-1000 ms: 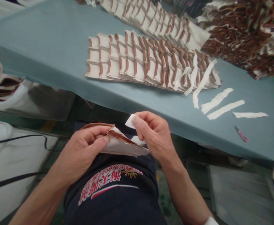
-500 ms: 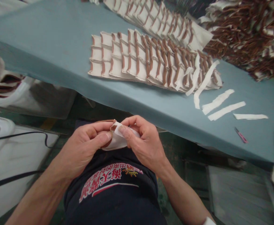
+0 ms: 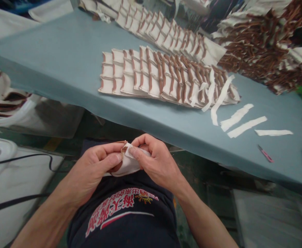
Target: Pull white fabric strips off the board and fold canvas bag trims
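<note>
Between my two hands, in front of my dark apron, is a small white fabric piece (image 3: 130,166) with brown edging. My left hand (image 3: 95,163) pinches its left side, thumb on top and fingers behind. My right hand (image 3: 156,158) grips the right side, its thumb pressing a white flap near the brown edge. The rest of the piece is partly hidden by my fingers. Ahead on the blue-covered table (image 3: 63,69) lies an overlapping row of white pieces with brown edges (image 3: 151,74).
A second such row (image 3: 163,29) lies behind, with a large heap of brown and white pieces (image 3: 264,44) at the back right. Loose white strips (image 3: 247,126) and pink-handled snips (image 3: 266,154) lie on the table's right part. White bins (image 3: 24,117) stand at the left.
The camera view has tilted up slightly, so the table and hands sit lower in the picture. Both hands keep their hold on the fabric piece, with hardly any movement of the fingers.
</note>
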Action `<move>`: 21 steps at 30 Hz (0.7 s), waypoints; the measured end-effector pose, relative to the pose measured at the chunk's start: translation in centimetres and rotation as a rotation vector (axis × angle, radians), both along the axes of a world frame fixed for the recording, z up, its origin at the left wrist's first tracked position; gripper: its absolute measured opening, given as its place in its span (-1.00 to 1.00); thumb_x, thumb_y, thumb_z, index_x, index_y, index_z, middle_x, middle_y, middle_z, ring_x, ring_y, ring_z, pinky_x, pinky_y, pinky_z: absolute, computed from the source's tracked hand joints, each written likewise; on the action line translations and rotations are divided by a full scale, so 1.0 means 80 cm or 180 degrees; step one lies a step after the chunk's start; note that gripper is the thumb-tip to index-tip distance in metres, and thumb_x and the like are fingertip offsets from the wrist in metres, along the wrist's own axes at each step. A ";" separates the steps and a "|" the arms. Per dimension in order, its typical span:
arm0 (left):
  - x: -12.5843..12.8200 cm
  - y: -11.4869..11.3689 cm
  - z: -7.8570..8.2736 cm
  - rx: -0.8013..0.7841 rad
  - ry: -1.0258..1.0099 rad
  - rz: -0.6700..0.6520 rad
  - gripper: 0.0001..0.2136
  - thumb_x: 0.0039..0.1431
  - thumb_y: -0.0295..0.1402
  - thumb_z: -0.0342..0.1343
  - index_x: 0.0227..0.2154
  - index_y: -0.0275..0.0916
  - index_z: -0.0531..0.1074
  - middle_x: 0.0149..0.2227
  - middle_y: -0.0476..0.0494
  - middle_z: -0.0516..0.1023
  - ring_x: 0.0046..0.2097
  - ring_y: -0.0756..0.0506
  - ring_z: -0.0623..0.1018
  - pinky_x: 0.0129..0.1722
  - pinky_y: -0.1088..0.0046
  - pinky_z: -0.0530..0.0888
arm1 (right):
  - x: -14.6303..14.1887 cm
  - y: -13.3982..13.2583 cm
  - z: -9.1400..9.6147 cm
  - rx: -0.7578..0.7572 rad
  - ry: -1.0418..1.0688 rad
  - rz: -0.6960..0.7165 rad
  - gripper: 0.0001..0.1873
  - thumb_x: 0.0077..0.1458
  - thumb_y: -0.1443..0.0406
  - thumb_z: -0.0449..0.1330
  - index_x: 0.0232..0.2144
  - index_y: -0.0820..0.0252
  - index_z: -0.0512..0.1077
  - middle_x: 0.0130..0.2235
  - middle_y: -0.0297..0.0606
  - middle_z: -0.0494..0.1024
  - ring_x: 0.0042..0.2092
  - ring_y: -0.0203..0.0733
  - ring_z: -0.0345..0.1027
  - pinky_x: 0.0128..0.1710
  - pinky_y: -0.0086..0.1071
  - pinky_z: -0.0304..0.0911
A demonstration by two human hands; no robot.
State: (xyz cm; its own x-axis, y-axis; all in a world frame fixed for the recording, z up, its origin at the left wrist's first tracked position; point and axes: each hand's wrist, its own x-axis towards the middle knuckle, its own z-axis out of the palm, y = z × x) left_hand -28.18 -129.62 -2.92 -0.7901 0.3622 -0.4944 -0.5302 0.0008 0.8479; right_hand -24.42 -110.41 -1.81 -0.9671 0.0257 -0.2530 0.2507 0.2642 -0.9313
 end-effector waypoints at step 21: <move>0.004 -0.001 -0.008 0.0097 -0.0043 -0.0056 -0.56 -0.03 -0.12 0.61 -0.09 -0.16 0.78 -0.23 -0.15 0.85 -0.19 -0.20 0.78 -0.07 0.35 0.72 | -0.005 -0.002 -0.001 0.0198 0.0026 0.0012 -0.84 0.35 0.16 0.26 -0.24 0.10 0.51 -0.47 -0.45 0.49 -0.43 -0.27 0.34 -0.39 -0.41 0.13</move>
State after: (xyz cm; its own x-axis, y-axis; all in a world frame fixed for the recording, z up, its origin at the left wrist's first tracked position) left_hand -27.84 -129.73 -3.54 -0.7769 0.3911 -0.4935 -0.5417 -0.0157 0.8404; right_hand -24.79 -110.60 -1.86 -0.9693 0.0374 -0.2430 0.2419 0.3225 -0.9151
